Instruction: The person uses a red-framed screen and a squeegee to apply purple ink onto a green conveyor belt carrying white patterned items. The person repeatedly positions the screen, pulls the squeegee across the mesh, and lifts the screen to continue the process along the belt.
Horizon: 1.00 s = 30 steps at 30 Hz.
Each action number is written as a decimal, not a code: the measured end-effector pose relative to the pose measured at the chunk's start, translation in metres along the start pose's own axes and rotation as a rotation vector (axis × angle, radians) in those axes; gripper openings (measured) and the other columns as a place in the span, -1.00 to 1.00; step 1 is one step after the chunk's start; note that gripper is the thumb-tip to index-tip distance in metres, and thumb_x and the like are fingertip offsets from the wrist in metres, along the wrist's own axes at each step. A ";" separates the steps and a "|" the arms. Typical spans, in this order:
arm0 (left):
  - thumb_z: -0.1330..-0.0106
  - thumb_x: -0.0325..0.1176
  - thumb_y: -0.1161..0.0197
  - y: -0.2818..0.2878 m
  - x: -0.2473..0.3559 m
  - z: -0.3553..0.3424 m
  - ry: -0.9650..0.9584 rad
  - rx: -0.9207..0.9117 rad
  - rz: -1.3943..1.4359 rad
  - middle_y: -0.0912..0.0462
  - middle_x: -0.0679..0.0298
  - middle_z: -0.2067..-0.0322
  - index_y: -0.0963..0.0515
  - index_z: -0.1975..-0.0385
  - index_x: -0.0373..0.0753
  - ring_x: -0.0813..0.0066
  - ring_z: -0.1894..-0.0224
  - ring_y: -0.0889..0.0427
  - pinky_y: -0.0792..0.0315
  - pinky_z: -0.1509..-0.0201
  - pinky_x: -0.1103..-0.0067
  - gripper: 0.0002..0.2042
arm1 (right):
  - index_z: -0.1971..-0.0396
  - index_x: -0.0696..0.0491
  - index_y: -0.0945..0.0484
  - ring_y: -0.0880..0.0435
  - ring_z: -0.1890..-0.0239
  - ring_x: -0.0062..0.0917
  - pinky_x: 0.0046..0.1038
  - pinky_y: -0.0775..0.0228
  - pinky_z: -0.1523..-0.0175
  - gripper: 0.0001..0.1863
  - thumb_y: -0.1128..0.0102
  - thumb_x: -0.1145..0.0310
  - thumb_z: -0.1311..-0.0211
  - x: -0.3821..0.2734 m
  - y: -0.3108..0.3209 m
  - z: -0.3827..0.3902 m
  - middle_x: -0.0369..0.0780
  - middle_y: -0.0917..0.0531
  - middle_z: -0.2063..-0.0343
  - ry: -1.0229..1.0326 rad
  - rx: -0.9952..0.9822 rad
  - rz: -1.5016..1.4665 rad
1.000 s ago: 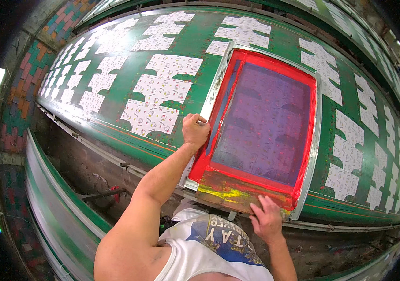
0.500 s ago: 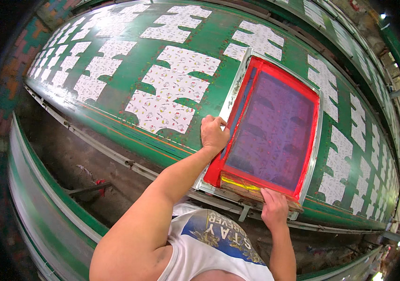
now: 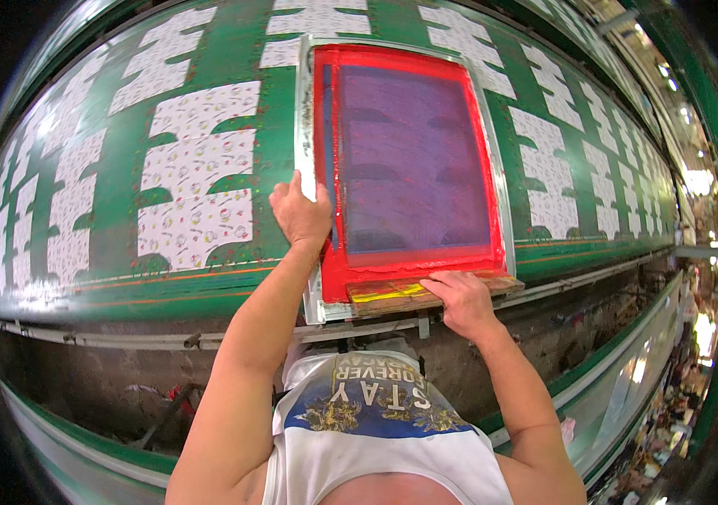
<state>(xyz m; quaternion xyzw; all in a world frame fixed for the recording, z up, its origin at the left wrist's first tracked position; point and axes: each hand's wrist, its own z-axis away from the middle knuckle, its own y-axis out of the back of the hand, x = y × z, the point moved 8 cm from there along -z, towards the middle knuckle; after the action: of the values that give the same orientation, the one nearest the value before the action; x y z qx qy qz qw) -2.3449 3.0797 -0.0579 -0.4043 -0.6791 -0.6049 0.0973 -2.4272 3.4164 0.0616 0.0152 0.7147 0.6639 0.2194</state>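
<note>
A screen-printing frame [image 3: 305, 109] with a metal rim lies flat on the long green printing table [image 3: 279, 168]. Its purple mesh [image 3: 413, 160] is bordered by red ink [image 3: 426, 268], and cloth shapes show faintly through it. My left hand [image 3: 302, 215] is closed on the frame's left rim, thumb toward the mesh side. At the near end lies a squeegee [image 3: 401, 296], a wooden bar with a yellow streak. My right hand [image 3: 464, 305] closes over the squeegee's right part, fingers on its top edge and the thumb side partly hidden.
White printed cloth pieces [image 3: 199, 177] lie in rows left of the frame, with more cloth pieces [image 3: 544, 168] to its right. A metal rail [image 3: 106, 338] follows the table's near edge. Another table edge [image 3: 81, 442] runs behind me; clutter [image 3: 670, 429] lies at far right.
My view has turned, so the frame appears straighter and farther left in the picture. Both hands keep their holds, and the frame stays beside the same cloth pieces.
</note>
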 end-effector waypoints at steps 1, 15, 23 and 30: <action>-0.35 -0.11 -0.51 0.001 -0.001 0.001 0.006 0.004 -0.001 -0.66 0.02 0.10 -0.73 -0.24 -0.29 -0.06 -0.09 -0.58 -0.46 -0.30 0.14 -0.46 | -0.15 -0.02 -0.80 -0.80 -0.11 -0.21 -0.13 -0.61 -0.20 -0.42 -0.29 0.60 -0.05 0.001 -0.005 0.002 -0.19 -0.81 -0.03 -0.006 -0.018 0.001; -0.51 -0.17 -0.43 -0.002 0.003 0.000 -0.002 -0.012 0.019 -0.65 0.11 0.14 -0.81 -0.10 -0.16 0.02 -0.04 -0.58 -0.46 -0.23 0.17 -0.70 | -0.08 -0.03 -0.76 -0.79 0.03 -0.19 -0.14 -0.58 -0.08 -0.61 -0.24 0.47 -0.25 0.079 -0.017 -0.141 -0.15 -0.76 0.12 0.097 0.141 0.165; -0.49 -0.26 -0.46 -0.002 0.011 0.000 -0.054 0.055 -0.014 -0.66 0.16 0.18 -0.80 -0.07 -0.18 0.11 0.02 -0.60 -0.46 -0.19 0.22 -0.74 | -0.02 -0.11 -0.80 -0.84 0.08 -0.18 -0.06 -0.68 -0.02 -0.67 -0.24 0.43 -0.29 0.173 -0.007 -0.304 -0.12 -0.78 0.19 0.134 0.144 0.205; -0.43 -0.30 -0.51 -0.002 0.018 -0.002 -0.072 0.080 -0.055 -0.68 0.22 0.20 -0.81 -0.03 -0.16 0.16 0.05 -0.61 -0.46 -0.17 0.24 -0.76 | -0.13 -0.21 -0.82 -0.86 -0.05 -0.14 -0.05 -0.74 -0.15 -0.57 -0.22 0.42 -0.32 0.235 0.002 -0.423 -0.09 -0.82 0.06 0.099 0.059 0.226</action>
<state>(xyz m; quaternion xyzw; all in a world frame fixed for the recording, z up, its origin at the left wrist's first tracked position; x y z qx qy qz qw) -2.3587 3.0854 -0.0474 -0.4030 -0.7165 -0.5648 0.0723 -2.7812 3.0914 0.0040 0.0692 0.7376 0.6630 0.1072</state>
